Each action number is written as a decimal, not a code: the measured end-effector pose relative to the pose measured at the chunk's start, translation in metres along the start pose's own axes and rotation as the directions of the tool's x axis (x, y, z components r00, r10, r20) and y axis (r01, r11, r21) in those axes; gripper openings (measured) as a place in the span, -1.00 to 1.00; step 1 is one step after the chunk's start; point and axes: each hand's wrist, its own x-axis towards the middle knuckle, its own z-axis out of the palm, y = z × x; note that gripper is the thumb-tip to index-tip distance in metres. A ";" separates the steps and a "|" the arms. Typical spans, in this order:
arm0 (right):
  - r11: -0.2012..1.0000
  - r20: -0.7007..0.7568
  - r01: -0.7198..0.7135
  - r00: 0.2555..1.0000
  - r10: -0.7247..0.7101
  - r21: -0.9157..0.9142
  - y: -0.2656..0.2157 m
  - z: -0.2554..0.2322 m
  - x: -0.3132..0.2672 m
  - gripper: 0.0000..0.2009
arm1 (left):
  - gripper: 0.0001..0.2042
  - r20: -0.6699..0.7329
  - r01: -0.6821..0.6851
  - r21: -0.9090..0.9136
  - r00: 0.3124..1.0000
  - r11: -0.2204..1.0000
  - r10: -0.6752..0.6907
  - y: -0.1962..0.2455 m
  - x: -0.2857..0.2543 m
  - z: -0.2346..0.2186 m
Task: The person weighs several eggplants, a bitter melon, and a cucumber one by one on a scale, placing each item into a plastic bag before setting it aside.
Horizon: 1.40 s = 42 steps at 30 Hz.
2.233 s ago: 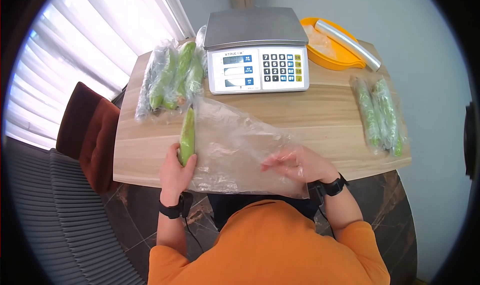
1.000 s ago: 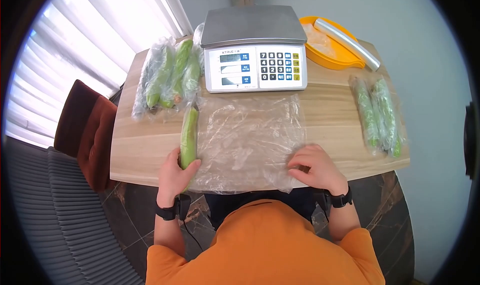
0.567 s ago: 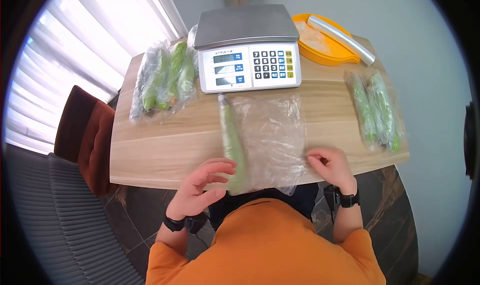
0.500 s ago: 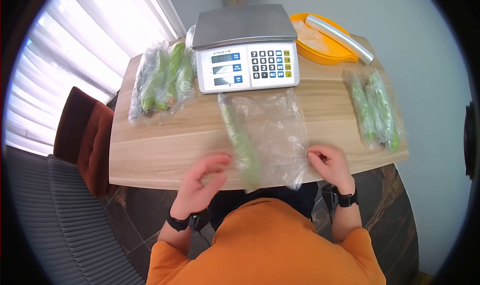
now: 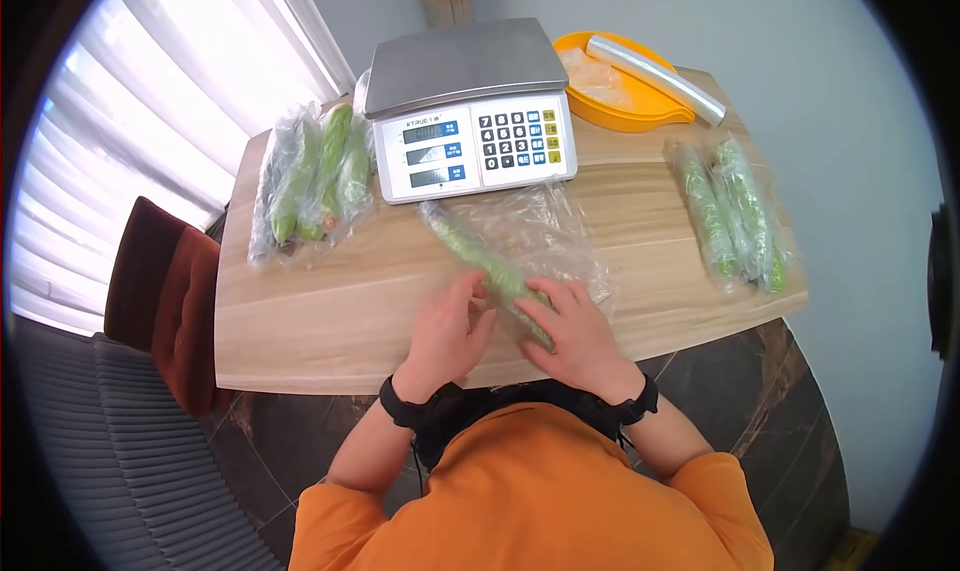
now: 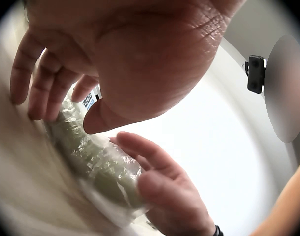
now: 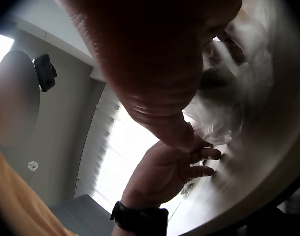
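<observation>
A long green vegetable (image 5: 468,251) wrapped in clear film lies slanted on the table in the head view, its far tip just below the scale. The right hand (image 5: 580,343) grips its near end, fingers over the top and thumb on the near side. My left hand (image 5: 447,336) is beside its middle, fingers relaxed and slightly bent, fingertips at the wrapped surface. Loose clear film (image 5: 540,221) spreads from the vegetable toward the upper right. The left wrist view shows the wrapped vegetable (image 6: 86,147) below the left hand (image 6: 115,59), whose thumb stands apart from the fingers.
A scale (image 5: 470,111) stands at the back of the table (image 5: 310,331). Several wrapped vegetables (image 5: 330,171) lie at the left and more wrapped ones (image 5: 735,211) at the right. Behind these, an orange tray (image 5: 640,121) holds a film roll (image 5: 655,76). A red-brown chair stands left.
The vegetable has rolled rightward over the flat film and now lies slanted, wrapped. My left hand let go of it and followed rightward; my right hand moved left onto its near end.
</observation>
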 end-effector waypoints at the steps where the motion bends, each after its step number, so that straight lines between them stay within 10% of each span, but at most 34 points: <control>1: 1.000 0.019 -0.021 1.000 0.021 -0.010 0.003 0.004 -0.002 -0.54 | -0.57 0.008 -0.008 -0.006 1.000 1.000 0.008 -0.001 -0.001 0.000; 5: 0.950 0.212 -0.288 0.942 0.260 0.117 0.008 -0.016 -0.010 -0.60 | -0.63 -0.018 0.073 -0.049 0.997 0.996 -0.074 -0.005 -0.006 -0.004; 19: 0.969 0.075 -0.123 0.987 0.142 -0.214 0.004 -0.020 -0.007 -0.52 | -0.84 0.084 0.138 -0.267 0.989 0.954 -0.120 -0.008 -0.003 -0.004; 23: 0.965 -0.058 -0.086 0.996 0.074 -0.249 -0.002 -0.027 0.001 -0.51 | -0.81 -0.157 0.075 -0.275 0.980 0.959 -0.121 -0.024 -0.011 -0.001; 31: 0.993 -0.061 0.101 0.993 -0.106 -0.068 -0.038 0.022 0.004 -0.52 | -0.46 0.116 0.352 -0.830 0.867 0.433 -0.484 -0.018 -0.005 -0.011; 36: 0.900 0.064 0.260 0.952 -0.300 0.351 -0.029 0.036 0.006 -0.53 | -0.41 -0.060 0.219 -0.746 0.919 0.629 -0.391 -0.023 -0.004 -0.012; 42: 0.971 0.283 0.089 0.959 -0.024 -0.220 -0.015 0.011 0.018 -0.50 | -0.42 -0.101 0.186 -0.652 0.940 0.735 -0.327 -0.046 -0.005 -0.021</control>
